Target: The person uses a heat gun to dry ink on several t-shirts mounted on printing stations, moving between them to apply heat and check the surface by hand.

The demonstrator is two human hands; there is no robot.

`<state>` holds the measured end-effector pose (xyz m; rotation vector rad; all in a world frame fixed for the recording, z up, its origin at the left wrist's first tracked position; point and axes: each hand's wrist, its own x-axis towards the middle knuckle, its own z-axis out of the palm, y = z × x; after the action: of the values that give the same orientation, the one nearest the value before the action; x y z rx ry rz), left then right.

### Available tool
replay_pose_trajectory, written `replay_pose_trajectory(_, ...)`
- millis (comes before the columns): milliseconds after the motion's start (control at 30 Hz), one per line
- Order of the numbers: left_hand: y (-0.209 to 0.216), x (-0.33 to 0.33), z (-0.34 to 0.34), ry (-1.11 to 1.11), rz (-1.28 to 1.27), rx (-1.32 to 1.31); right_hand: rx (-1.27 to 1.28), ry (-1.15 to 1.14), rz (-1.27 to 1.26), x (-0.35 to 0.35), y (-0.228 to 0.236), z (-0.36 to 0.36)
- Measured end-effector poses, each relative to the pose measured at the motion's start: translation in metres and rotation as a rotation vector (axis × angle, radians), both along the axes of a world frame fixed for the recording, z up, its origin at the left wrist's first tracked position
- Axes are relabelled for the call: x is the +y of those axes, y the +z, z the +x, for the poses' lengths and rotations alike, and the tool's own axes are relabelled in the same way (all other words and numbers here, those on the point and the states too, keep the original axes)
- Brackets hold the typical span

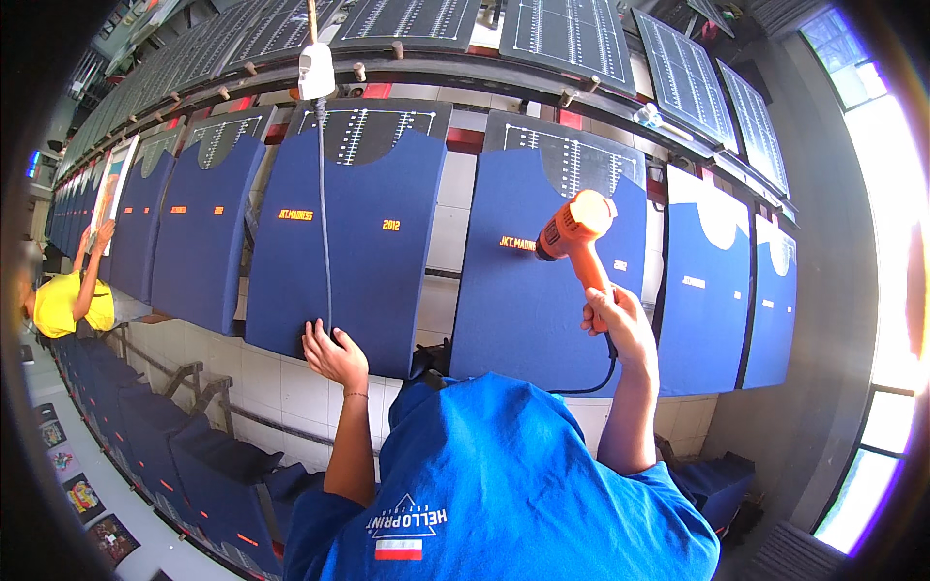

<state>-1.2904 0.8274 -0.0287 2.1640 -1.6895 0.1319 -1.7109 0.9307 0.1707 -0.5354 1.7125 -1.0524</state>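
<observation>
An orange heat gun (583,250) is in my right hand (622,324), the fingers wrapped round its handle. Its dark nozzle points left, over small orange-yellow lettering on a navy fabric panel (533,329). From the handle's base a black cord curves down toward my body. My left hand (337,358) is open, fingers apart, at the near edge of another navy panel (339,257). A dark cable (325,194) hangs from a white plug connector (316,71) and reaches down to the left fingers; whether they touch it I cannot tell.
More navy panels (707,290) lie on dark ruled boards (567,44) along the long bench. At the far left, a person in yellow (73,302) handles a framed screen (114,194). Several navy pieces (218,465) hang behind me at lower left. Bright windows (877,145) stand at right.
</observation>
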Motion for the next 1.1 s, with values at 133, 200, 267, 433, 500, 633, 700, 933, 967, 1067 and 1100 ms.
replay_pose_trajectory(133, -0.002, 0.000, 0.000, -0.006, -0.022, -0.006, 0.052, 0.002, -0.028, 0.003, -0.002, 0.005)
replay_pose_trajectory(200, -0.003, 0.001, 0.000, -0.002, -0.021, -0.010, 0.005, 0.021, -0.021, 0.007, -0.001, -0.005)
replay_pose_trajectory(267, -0.002, 0.001, 0.000, -0.001, -0.024, -0.026, 0.016, 0.011, -0.039, 0.010, -0.004, -0.006)
replay_pose_trajectory(433, -0.005, 0.000, 0.000, -0.017, -0.043, -0.009, 0.008, 0.012, -0.055, 0.010, 0.003, -0.002)
replay_pose_trajectory(500, -0.004, 0.000, 0.004, -0.045, -0.012, 0.040, -0.015, 0.006, -0.054, 0.011, 0.003, -0.001)
replay_pose_trajectory(633, -0.003, 0.003, 0.033, -0.080, -0.043, 0.193, -0.074, 0.017, -0.101, 0.004, -0.002, 0.004)
replay_pose_trajectory(700, -0.001, 0.005, 0.053, -0.072, -0.087, 0.181, -0.169, 0.026, -0.116, -0.003, -0.002, 0.006)
replay_pose_trajectory(933, 0.011, -0.004, 0.147, 0.195, -0.048, 0.270, -0.180, 0.017, -0.126, -0.027, -0.003, 0.036)
replay_pose_trajectory(967, 0.011, -0.011, 0.161, 0.215, -0.071, 0.284, -0.156, 0.023, -0.130, -0.030, -0.006, 0.041)
replay_pose_trajectory(1067, 0.010, -0.041, 0.211, 0.259, -0.125, 0.312, -0.123, -0.008, -0.119, -0.040, -0.012, 0.063)
replay_pose_trajectory(1100, 0.009, -0.053, 0.228, 0.272, -0.130, 0.323, -0.120, -0.031, -0.114, -0.043, -0.014, 0.072)
